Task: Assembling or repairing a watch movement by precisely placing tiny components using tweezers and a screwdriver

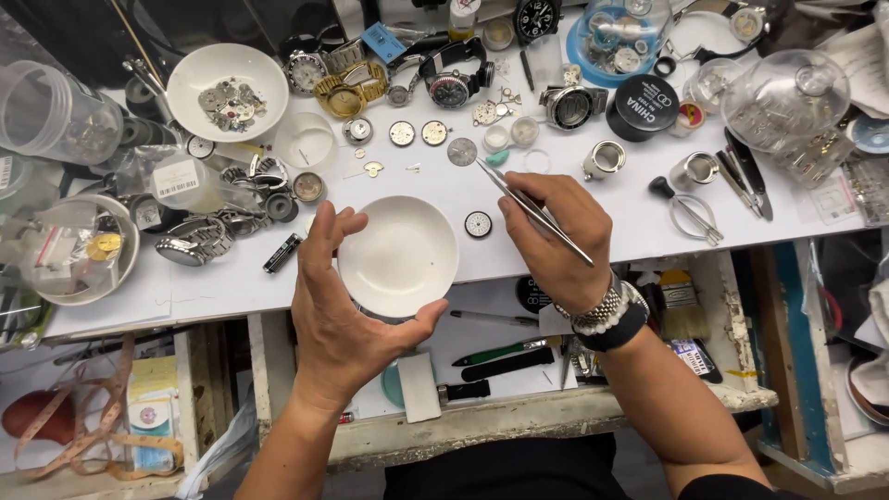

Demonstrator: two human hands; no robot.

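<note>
My left hand (pixel 341 310) grips the near rim of a small empty white bowl (pixel 398 255) at the front edge of the white worktop (pixel 556 218). In my right hand (pixel 556 236) is a pair of steel tweezers (pixel 528 206). Its tips point up-left, ending close to a round grey dial (pixel 462 152). A small round black-and-white watch part (pixel 478 224) lies between the bowl and my right hand. That wrist wears a metal watch band and a dark strap.
Another white bowl (pixel 228 79) of watch parts sits at the back left. Wristwatches (pixel 350 90), loose movements, glass domes (pixel 785 88), a black round tin (pixel 644 106) and clear jars (pixel 57 116) crowd the back. A drawer below holds a brush (pixel 679 301) and tools.
</note>
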